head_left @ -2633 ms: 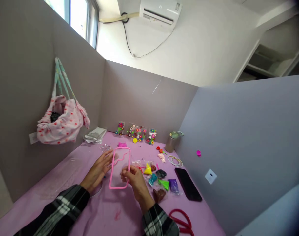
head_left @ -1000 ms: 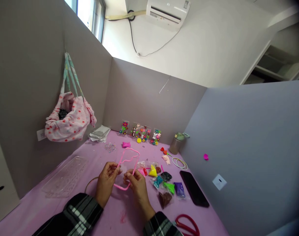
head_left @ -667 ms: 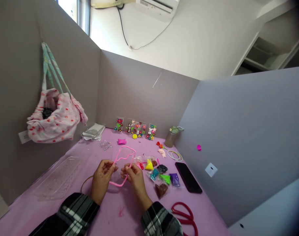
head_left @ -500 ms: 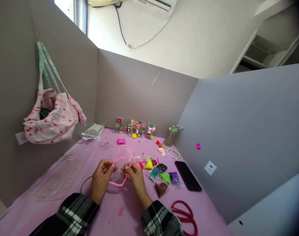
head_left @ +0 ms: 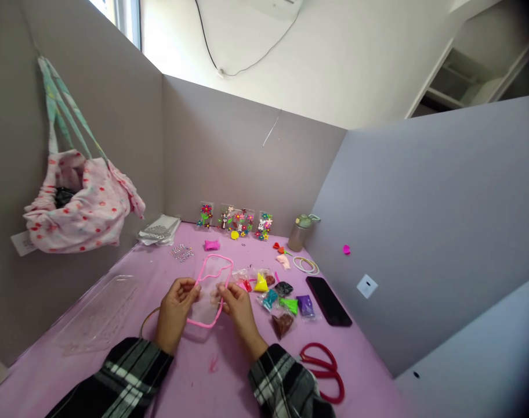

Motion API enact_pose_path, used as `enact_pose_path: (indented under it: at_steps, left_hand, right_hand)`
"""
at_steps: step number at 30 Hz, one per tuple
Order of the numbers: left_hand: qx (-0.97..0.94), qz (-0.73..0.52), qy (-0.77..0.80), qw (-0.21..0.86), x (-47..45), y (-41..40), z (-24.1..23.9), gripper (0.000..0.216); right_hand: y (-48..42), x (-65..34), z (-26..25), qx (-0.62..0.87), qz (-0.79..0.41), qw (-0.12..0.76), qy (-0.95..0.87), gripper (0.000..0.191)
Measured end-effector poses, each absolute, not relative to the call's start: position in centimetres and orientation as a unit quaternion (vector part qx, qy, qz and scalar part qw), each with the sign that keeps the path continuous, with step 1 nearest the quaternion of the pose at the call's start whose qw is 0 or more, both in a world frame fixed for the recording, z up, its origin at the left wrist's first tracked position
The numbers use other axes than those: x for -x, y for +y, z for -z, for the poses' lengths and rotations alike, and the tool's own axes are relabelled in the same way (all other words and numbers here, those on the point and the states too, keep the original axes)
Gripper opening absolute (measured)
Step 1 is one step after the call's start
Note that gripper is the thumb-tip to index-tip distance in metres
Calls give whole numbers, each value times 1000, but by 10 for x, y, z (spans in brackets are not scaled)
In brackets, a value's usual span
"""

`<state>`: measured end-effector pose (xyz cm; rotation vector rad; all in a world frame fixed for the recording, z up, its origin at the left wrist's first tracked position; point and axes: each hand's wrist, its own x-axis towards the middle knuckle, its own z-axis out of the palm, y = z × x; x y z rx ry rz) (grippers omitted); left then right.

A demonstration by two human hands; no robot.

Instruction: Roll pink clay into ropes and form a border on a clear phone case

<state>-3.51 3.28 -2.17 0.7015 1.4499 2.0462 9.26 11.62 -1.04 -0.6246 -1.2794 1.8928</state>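
Observation:
I hold a clear phone case with a pink rim [head_left: 210, 268] a little above the purple tabletop [head_left: 190, 371]. My left hand [head_left: 174, 312] pinches its left edge. My right hand [head_left: 239, 310] grips its right edge, fingers curled. The case tilts away from me, its far end toward the back wall. Just right of my right hand lie several small bags of coloured clay [head_left: 281, 299]: yellow, teal, green, purple, black and brown.
A black phone [head_left: 328, 300] and red scissors [head_left: 326, 371] lie at the right. A clear plastic tray [head_left: 100, 313] lies at the left. Decorated cards [head_left: 235, 221] and a bottle [head_left: 299, 232] stand at the back wall. A pink cloth bag [head_left: 79, 209] hangs on the left partition.
The case was lying flat on the table under both hands; both hands have lifted it and now hold it by its edges. The view has tipped downward slightly.

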Motion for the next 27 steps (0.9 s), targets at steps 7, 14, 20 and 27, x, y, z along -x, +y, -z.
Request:
enact_pose_path:
  at_steps: [7, 14, 20, 27]
  left_hand:
    - [-248, -741, 484, 393, 35, 30, 15, 49]
    - [-215, -747, 431, 458, 37, 28, 11, 39]
    - [-211, -735, 420, 489, 39, 28, 15, 36]
    - [-226, -712, 430, 507, 42, 27, 16, 31]
  right_hand:
    - [120, -96, 8, 246, -745, 367, -500, 51]
    - [119, -99, 8, 227, -775, 355, -470, 56]
    - [124, -100, 10, 240, -772, 363, -463, 55]
    - [132, -105, 5, 232, -767, 379, -463, 51]
